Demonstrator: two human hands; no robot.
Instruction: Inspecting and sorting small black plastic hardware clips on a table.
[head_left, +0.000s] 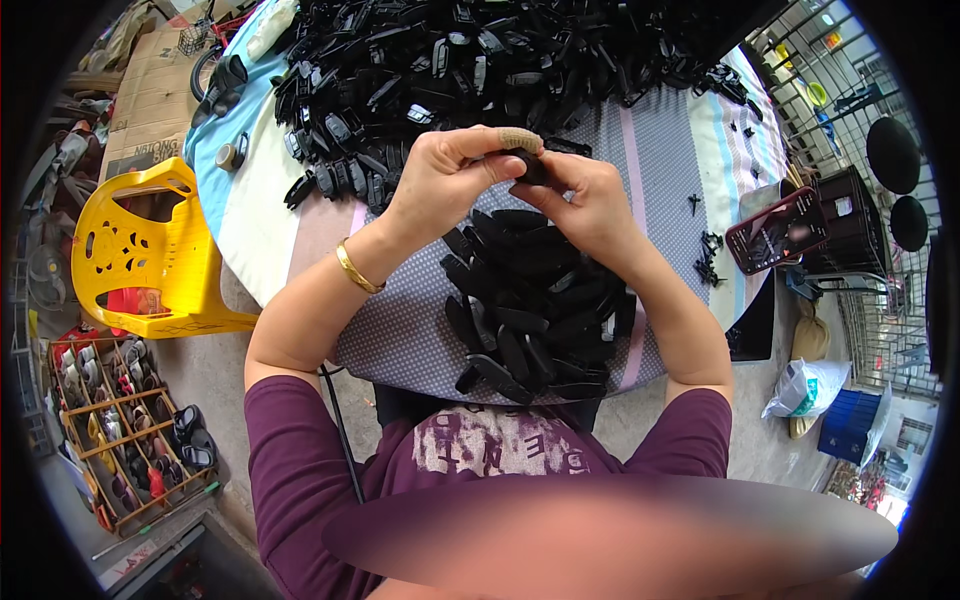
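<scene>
In front of me, both hands meet over the table on a small black plastic part [533, 170], mostly covered by my fingers. My left hand [450, 172], with a beige cover on one finger and a gold bangle at the wrist, grips it from the left. Thumb and fingers of my right hand [588, 200] pinch its other side. Below them, close to my body, lies a pile of elongated black parts [525, 320]. A far larger heap of black plastic pieces [430, 75] spreads over the back of the table.
A patterned cloth [400, 305] covers the table. Small black bits [708, 262] lie on its right side, near a phone [778, 232] at the edge. A round tin [232, 153] sits at the left. A yellow chair [190, 260] and a shoe rack [120, 430] stand left.
</scene>
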